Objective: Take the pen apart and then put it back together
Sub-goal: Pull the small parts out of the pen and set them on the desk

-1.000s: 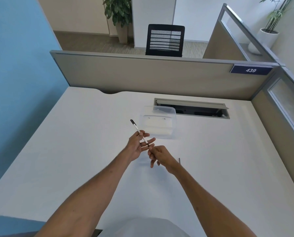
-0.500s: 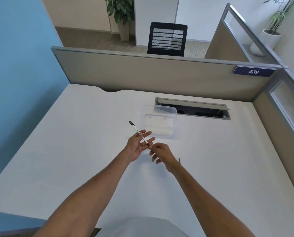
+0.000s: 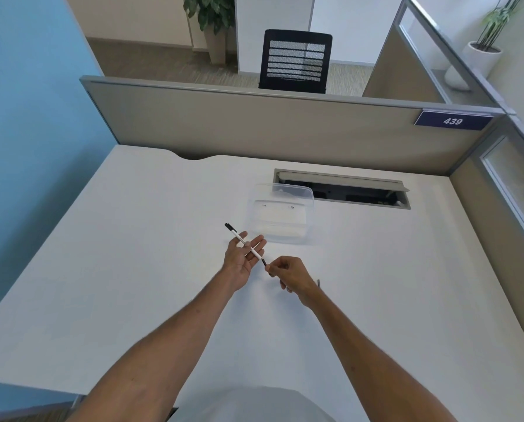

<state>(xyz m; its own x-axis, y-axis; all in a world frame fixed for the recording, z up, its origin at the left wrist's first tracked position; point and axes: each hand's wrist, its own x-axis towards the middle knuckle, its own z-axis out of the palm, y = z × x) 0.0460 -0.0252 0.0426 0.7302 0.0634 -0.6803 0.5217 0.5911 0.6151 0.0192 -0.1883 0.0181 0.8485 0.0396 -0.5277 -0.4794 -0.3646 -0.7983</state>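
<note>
A slim white pen (image 3: 243,240) with black ends lies slanted across the fingers of my left hand (image 3: 241,262), which hold it above the white desk (image 3: 132,269); its black far end points away to the left. My right hand (image 3: 289,275) pinches the pen's dark near tip between thumb and forefinger, its other fingers curled. A small dark pen part (image 3: 318,283) lies on the desk just right of my right wrist.
An empty clear plastic container (image 3: 280,219) sits just beyond my hands. Behind it is an open cable hatch (image 3: 342,190) in the desk. Grey partitions close the far and right sides; a blue wall stands on the left.
My right hand has shifted slightly right along the pen, so the dark near tip now shows between the two hands. My left hand's fingers have spread a little.
</note>
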